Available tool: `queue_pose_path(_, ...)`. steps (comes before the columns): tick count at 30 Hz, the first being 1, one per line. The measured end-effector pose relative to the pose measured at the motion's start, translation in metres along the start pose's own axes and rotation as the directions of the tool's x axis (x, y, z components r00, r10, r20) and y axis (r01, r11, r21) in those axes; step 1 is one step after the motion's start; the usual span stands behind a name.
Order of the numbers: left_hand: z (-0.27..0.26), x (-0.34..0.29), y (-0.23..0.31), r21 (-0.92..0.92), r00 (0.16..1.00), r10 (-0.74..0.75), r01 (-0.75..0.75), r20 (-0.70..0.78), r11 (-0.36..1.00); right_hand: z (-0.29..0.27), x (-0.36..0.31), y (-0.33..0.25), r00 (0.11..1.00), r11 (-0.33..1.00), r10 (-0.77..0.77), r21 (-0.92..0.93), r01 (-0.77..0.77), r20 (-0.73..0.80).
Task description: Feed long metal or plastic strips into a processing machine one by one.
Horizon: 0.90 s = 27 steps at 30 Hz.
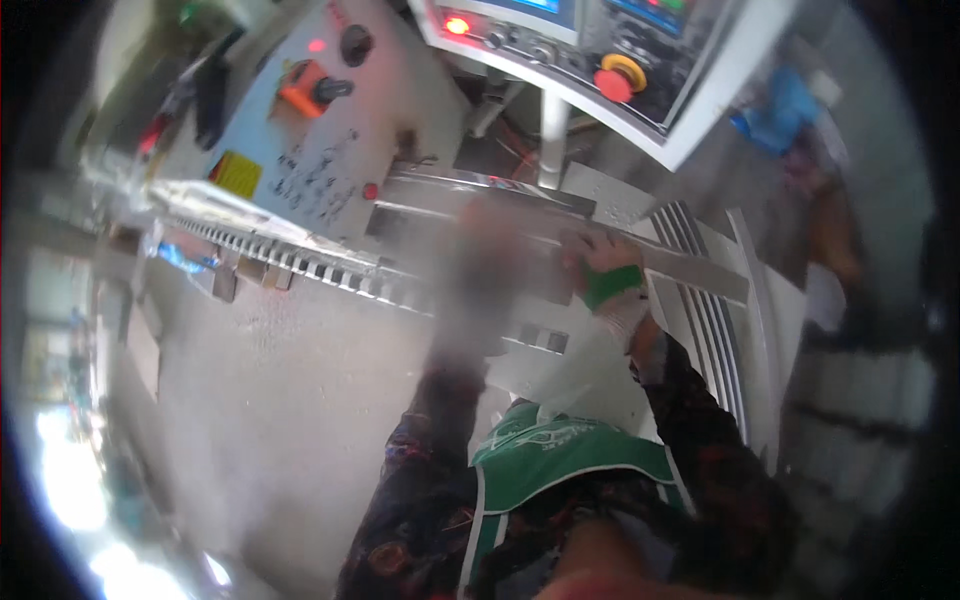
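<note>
Grey workshop floor and a pale metal packaging machine fill the view from above. Landmark: the machine's long steel rail (660, 262), whose long axis runs from upper left to lower right. Right hand (612, 283), in a white work glove with a green back, rests on the rail with fingers curled over its near edge; whether it grips anything else cannot be told. Left hand (480, 262), just left of it along the rail, is blurred, so its opening cannot be told. A clear plastic bag (570, 385) hangs below the rail, nearer the right hand; its contents are not visible. Above the rail sits a control panel (600, 60) with a red stop button (618, 78).
</note>
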<state>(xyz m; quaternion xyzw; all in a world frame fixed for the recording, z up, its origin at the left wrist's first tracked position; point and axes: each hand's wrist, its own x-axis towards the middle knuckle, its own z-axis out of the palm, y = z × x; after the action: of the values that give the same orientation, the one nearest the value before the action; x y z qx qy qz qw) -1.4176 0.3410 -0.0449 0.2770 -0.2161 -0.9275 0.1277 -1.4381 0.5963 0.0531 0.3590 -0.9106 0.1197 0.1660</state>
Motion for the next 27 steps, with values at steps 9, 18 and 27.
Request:
queue_pose_path(9,0.037,-0.089,0.057,0.659,0.722,0.488,-0.674,0.491,0.334,-0.022,-0.033,0.042,0.983,0.981,0.142,-0.153,-0.123,0.12)
queue_pose_path(18,-0.004,-0.058,0.011,0.565,0.96,0.101,-0.236,0.26,0.79,0.012,-0.005,0.004,0.963,0.972,0.234,-0.026,-0.233,0.134)
queue_pose_path(27,0.052,-0.079,0.01,0.669,0.971,0.118,-0.229,0.208,0.707,-0.007,-0.083,0.021,0.868,0.793,0.489,0.456,-0.403,-0.083)
